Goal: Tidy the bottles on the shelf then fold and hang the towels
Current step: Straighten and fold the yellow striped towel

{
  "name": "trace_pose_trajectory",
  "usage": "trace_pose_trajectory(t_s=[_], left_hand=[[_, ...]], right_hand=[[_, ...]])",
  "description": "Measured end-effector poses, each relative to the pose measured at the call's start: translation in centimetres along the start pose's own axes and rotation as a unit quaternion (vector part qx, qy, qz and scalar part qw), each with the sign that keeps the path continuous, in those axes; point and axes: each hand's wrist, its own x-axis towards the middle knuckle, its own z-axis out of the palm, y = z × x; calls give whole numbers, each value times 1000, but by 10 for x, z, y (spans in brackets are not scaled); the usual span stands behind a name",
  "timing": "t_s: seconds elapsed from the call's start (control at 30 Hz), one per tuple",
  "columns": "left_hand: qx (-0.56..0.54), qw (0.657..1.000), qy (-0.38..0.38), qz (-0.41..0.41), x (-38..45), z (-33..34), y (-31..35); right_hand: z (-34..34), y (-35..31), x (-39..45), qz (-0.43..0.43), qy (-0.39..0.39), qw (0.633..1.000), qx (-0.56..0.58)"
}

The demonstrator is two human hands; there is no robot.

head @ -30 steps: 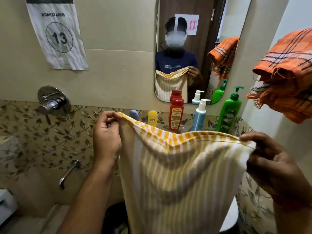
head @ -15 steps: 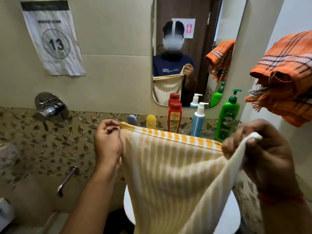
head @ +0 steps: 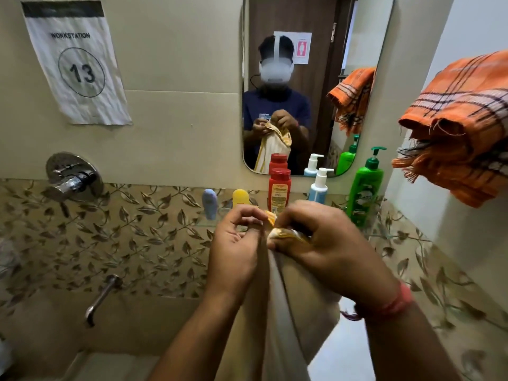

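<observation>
Both hands met at chest height before the mirror [head: 316, 78]: left hand [head: 236, 248] and right hand [head: 327, 248] each pinched the striped towel [head: 286, 312], which hung folded between them. Bottles [head: 279, 191] stood on the glass shelf [head: 384, 237]; orange towel [head: 461, 127] hung right.

the right hand [head: 327, 243] has swung over to the left hand [head: 236, 243], folding the striped towel [head: 286, 312] in half.

L hand [head: 236, 243] & R hand [head: 330, 243] together at centre, fingers [head: 277, 237] pinched, forearms converging.
</observation>
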Motion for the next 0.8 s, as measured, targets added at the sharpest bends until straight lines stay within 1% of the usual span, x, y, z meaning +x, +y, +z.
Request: trace_pose_trajectory(t_s=[0.03, 0.1, 0.2, 0.3, 0.37, 0.53, 0.63, 0.73, 0.8], left_hand=[[-16, 1000, -24, -8, -2, 3, 1], [-67, 996, -44, -36, -4, 4, 1], [-144, 984, -46, -91, -3, 2, 2], [-226, 965, -31, -126, -3, 1, 4], [-254, 957, -20, -140, -5, 2, 2], [-300, 941, -23, -154, -7, 4, 4], [-323, 931, -39, -165, -11, 5, 5], [-296, 942, -48, -149, -16, 6, 0], [-268, 953, -33, -139, -16, 6, -4]], right_hand=[[5, 0, 3, 9, 19, 1000, -16], [11, -1, 5, 35, 47, 998, -26], [15, 1, 5, 62, 68, 995, -28], [18, 1, 3, 65, 85, 993, -49], [21, -2, 1, 63, 85, 992, -75], [28, -8, -4, 70, 103, 986, -115], [33, -11, -5, 78, 113, 982, -130], [38, -13, -5, 94, 126, 976, -151], [42, -14, -6, 99, 129, 974, -158]])
